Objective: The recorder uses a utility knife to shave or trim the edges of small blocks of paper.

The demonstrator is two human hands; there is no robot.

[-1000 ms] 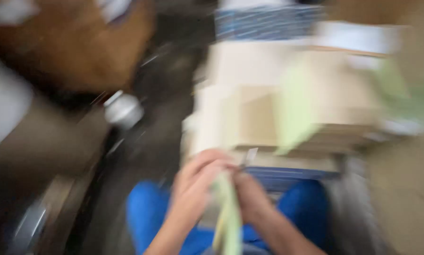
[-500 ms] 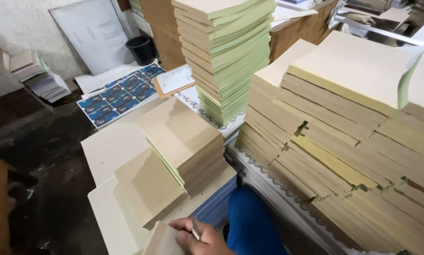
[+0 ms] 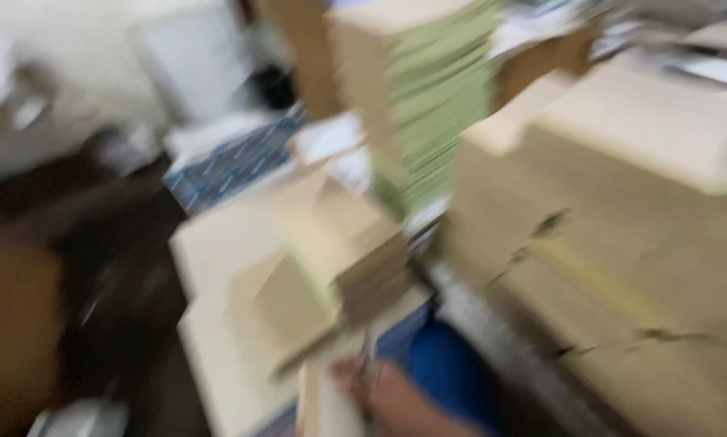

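The view is heavily blurred. My right hand (image 3: 387, 400) is at the bottom centre, its arm running off to the lower right. It rests on a beige card sheet (image 3: 321, 405) and seems closed on a thin grey stick (image 3: 369, 366) that points upward. Just above it lies a low stack of beige boards (image 3: 355, 243) with a loose board (image 3: 286, 303) leaning off its near side. My left hand is out of sight. My blue trouser leg (image 3: 448, 364) shows right of the hand.
A tall pile of green-edged sheets (image 3: 428, 105) rises at centre back. Broad stacks of tan boards (image 3: 622, 243) fill the right side. Blue printed sheets (image 3: 234, 166) lie at the back left by dark floor (image 3: 120, 283). A brown box (image 3: 15, 324) is at the left edge.
A second ago both hands held a pale green sheet over my lap. The view then swung up to the stacks; now only the right hand shows, low on the card sheet.
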